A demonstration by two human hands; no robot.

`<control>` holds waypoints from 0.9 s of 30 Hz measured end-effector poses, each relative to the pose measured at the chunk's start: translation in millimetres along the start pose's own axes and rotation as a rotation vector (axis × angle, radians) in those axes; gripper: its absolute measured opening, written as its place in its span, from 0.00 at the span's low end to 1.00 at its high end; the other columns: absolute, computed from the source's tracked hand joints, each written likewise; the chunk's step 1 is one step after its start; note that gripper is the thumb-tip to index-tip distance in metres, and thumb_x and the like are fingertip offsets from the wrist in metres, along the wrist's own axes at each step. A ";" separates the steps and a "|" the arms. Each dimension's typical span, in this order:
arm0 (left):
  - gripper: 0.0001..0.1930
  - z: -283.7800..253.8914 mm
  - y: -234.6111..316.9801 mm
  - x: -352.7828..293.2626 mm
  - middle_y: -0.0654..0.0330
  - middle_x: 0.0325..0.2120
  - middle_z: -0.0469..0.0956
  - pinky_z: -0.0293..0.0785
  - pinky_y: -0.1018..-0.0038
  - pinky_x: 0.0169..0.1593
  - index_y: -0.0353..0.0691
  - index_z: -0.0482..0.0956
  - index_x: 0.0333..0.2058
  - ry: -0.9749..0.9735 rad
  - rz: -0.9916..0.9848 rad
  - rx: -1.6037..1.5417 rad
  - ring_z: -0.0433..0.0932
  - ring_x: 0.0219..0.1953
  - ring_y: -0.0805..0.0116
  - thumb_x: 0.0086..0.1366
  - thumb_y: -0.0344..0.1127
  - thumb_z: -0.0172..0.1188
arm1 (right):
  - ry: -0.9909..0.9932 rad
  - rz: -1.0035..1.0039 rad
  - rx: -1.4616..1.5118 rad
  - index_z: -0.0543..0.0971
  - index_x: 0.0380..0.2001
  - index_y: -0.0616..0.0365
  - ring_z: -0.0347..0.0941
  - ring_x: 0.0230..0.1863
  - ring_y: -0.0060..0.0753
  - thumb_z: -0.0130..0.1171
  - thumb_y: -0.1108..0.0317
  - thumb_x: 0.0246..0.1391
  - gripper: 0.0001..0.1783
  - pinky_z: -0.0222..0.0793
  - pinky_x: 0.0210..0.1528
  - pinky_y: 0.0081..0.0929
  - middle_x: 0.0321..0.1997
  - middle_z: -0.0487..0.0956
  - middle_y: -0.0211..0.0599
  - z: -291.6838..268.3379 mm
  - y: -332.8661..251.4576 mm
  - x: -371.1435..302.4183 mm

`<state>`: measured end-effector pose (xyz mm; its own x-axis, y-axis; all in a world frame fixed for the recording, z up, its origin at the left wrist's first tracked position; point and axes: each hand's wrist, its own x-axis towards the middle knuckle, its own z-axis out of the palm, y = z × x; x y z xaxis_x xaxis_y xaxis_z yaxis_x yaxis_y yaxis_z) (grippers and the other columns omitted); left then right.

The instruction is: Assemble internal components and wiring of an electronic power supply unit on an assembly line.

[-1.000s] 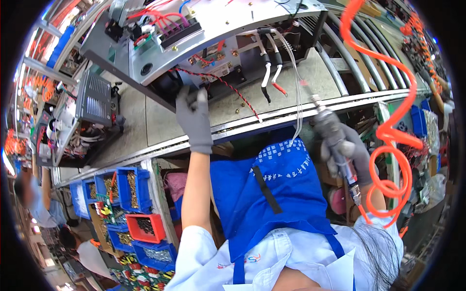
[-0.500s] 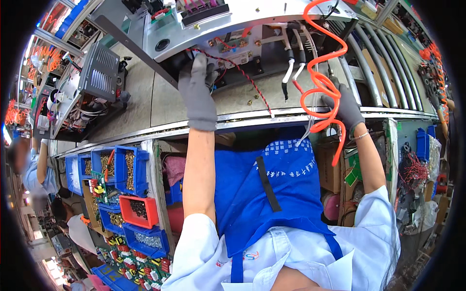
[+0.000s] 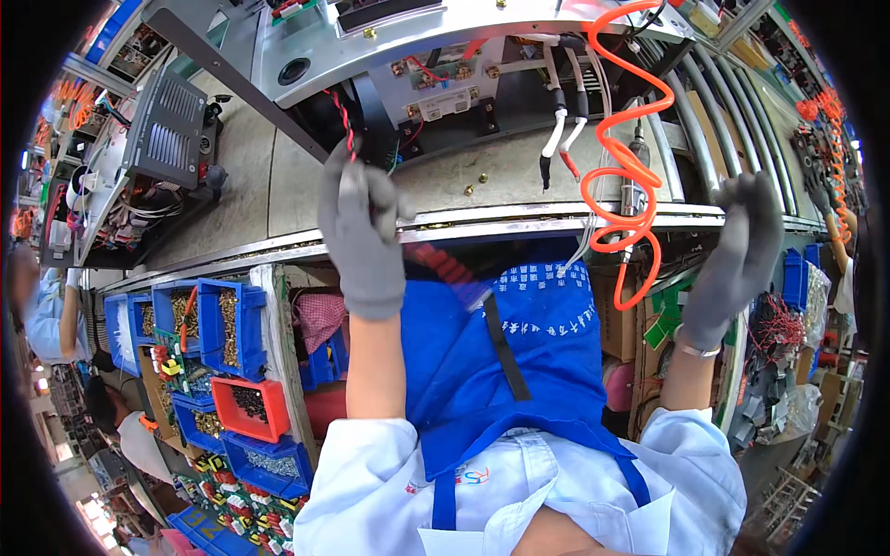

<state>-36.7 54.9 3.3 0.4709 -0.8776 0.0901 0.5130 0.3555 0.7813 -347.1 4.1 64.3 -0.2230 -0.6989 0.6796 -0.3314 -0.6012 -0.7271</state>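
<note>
An open grey metal chassis (image 3: 306,56) lies on the bench, with a circuit board (image 3: 440,93) and white-sleeved cables (image 3: 559,139) hanging out of it. My left hand (image 3: 363,232), in a grey glove, is raised in front of the chassis, its fingers pinched on a red twisted wire (image 3: 344,116) that runs up into the unit. My right hand (image 3: 737,255), also gloved, is lifted at the right with fingers spread and holds nothing. Just left of it hang an orange coiled air hose (image 3: 619,176) and a pneumatic screwdriver (image 3: 636,181).
Blue bins of screws (image 3: 222,324) and a red bin (image 3: 246,403) sit at the lower left. Another grey unit (image 3: 167,139) stands on the bench at the left, with a co-worker (image 3: 46,310) beyond it. Metal roller tubes (image 3: 718,120) run at the right.
My right hand has let go of the hose and screwdriver and moved out to the right, open. My left hand has pulled back from the chassis, drawing the red wire with it.
</note>
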 end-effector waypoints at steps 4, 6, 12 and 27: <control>0.12 -48.2 -10.5 -24.7 0.60 0.26 0.75 0.74 0.73 0.33 0.34 0.75 0.49 0.310 0.496 0.741 0.74 0.27 0.70 0.69 0.28 0.48 | -0.783 -0.006 0.095 0.77 0.44 0.64 0.76 0.38 0.32 0.56 0.76 0.51 0.15 0.71 0.42 0.27 0.39 0.78 0.41 69.2 -40.3 -41.2; 0.13 -69.4 -12.6 -14.2 0.57 0.27 0.77 0.74 0.72 0.32 0.38 0.75 0.50 0.102 0.886 1.346 0.77 0.28 0.66 0.68 0.28 0.50 | -0.879 -0.001 0.119 0.78 0.45 0.60 0.77 0.34 0.39 0.60 0.70 0.52 0.15 0.72 0.36 0.28 0.36 0.78 0.43 130.0 -23.9 -67.9; 0.23 -47.2 3.5 -16.0 0.51 0.40 0.77 0.76 0.60 0.39 0.47 0.69 0.58 0.187 0.424 1.650 0.80 0.37 0.54 0.64 0.41 0.57 | -1.050 0.124 -0.484 0.80 0.40 0.60 0.79 0.28 0.36 0.58 0.60 0.56 0.15 0.73 0.31 0.30 0.24 0.79 0.42 247.7 26.8 -96.0; 0.14 -2.3 -61.4 38.7 0.55 0.33 0.79 0.81 0.75 0.31 0.34 0.75 0.44 0.099 -0.393 0.192 0.82 0.30 0.65 0.69 0.40 0.54 | -0.657 -0.131 -0.227 0.81 0.41 0.52 0.77 0.34 0.45 0.59 0.68 0.53 0.11 0.74 0.36 0.36 0.37 0.78 0.38 170.0 50.4 -81.3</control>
<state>-48.3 -0.1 -42.6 0.3382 -0.8955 -0.2893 0.5286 -0.0736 0.8457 -189.9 -35.2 -44.1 0.4078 -0.7584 0.5084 -0.5166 -0.6508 -0.5565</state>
